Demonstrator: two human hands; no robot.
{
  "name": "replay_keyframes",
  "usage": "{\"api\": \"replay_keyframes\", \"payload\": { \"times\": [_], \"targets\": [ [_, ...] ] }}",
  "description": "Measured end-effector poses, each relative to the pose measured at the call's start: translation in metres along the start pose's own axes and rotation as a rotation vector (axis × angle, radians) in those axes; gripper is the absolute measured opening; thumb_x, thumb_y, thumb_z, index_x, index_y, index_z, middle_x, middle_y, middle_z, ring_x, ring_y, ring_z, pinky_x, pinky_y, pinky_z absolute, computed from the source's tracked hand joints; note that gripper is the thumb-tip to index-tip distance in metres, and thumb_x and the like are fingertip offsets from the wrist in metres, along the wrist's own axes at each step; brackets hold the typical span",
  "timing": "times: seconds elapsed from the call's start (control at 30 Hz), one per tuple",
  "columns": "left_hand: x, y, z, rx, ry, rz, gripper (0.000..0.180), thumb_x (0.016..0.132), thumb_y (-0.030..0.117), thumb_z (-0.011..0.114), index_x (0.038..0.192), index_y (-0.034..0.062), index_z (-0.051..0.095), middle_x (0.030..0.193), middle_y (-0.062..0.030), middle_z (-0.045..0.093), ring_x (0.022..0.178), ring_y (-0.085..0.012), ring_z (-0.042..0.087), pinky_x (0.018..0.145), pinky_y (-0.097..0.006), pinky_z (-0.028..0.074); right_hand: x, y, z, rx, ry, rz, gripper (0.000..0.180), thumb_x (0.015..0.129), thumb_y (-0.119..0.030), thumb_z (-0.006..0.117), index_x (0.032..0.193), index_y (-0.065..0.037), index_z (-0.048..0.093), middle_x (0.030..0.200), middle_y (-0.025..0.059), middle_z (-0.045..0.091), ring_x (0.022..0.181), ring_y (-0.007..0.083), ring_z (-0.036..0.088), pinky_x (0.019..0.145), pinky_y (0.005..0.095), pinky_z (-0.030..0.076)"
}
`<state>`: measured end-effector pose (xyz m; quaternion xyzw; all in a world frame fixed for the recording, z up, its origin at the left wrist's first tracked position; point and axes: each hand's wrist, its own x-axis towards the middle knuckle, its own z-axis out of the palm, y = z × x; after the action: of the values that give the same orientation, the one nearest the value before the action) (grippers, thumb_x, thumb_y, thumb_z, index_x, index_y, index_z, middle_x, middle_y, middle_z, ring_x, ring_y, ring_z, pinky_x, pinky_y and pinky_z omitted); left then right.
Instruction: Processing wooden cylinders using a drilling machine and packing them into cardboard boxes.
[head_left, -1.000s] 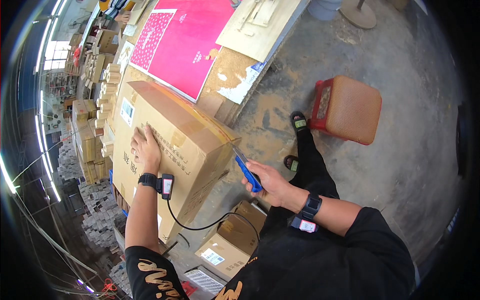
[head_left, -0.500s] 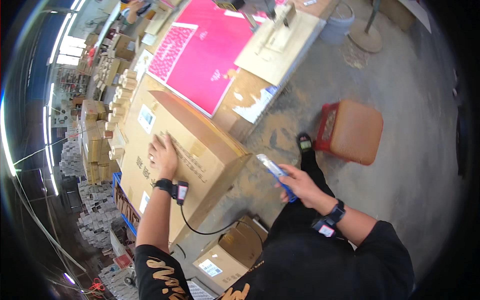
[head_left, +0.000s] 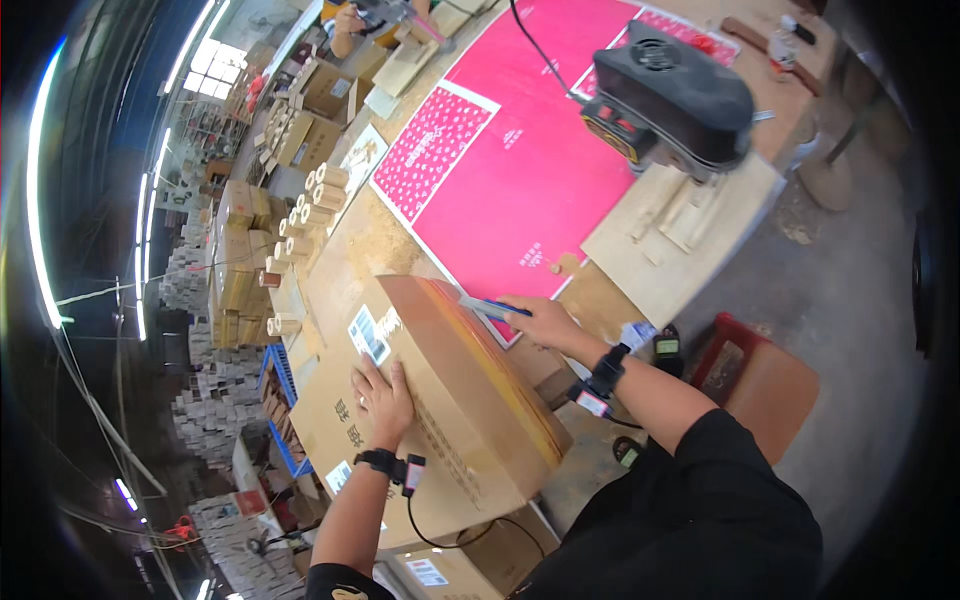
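Note:
A large cardboard box [head_left: 440, 440] lies tilted at the table's edge, brown tape along its right edge and white labels on its face. Flat on that face, near a label, rests my left hand [head_left: 385, 404], fingers slightly spread and holding nothing. My right hand [head_left: 546, 326] grips a blue box cutter [head_left: 488, 307]. Its front end points left, over the taped far-right edge of the box; I cannot tell whether it touches the tape.
On the table are a pink printed sheet [head_left: 520, 170], a black bench drill [head_left: 675, 95] and several wooden cylinders [head_left: 322, 190]. A red stool [head_left: 770, 400] stands right, a blue crate [head_left: 283, 375] left. Below is a smaller carton [head_left: 470, 565]. Another person's hand [head_left: 346, 24] shows far off.
My right hand has brought the box cutter from beside my leg up and forward to the box's taped edge. My left hand stays on the box; the view has shifted.

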<state>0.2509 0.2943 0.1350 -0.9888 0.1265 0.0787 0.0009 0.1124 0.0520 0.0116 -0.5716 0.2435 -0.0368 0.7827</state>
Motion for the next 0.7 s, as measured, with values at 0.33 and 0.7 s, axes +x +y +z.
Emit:
{"api": "replay_keyframes", "payload": {
  "times": [0.33, 0.7],
  "targets": [
    [0.017, -0.003, 0.009, 0.005, 0.064, 0.158, 0.075, 0.098, 0.047, 0.039, 0.153, 0.0007, 0.016, 0.154, -0.0334, 0.015, 0.142, -0.0459, 0.015, 0.114, -0.054, 0.005, 0.155, 0.021, 0.025, -0.107, -0.043, -0.084, 0.036, 0.093, -0.031, 0.056, 0.126, -0.018, 0.064, 0.085, 0.0104, 0.069, 0.076, 0.0225, 0.066, 0.072, 0.0346, 0.052],
    [0.021, 0.001, 0.007, -0.005, 0.076, 0.161, 0.083, 0.096, 0.058, 0.033, 0.152, -0.0010, 0.017, 0.154, -0.0327, 0.015, 0.142, -0.0450, 0.014, 0.113, -0.055, 0.005, 0.176, 0.012, 0.014, -0.124, -0.119, -0.065, 0.037, 0.090, -0.030, 0.057, 0.123, -0.019, 0.066, 0.090, 0.0188, 0.070, 0.073, 0.0311, 0.067, 0.071, 0.0391, 0.052]
  ]
}}
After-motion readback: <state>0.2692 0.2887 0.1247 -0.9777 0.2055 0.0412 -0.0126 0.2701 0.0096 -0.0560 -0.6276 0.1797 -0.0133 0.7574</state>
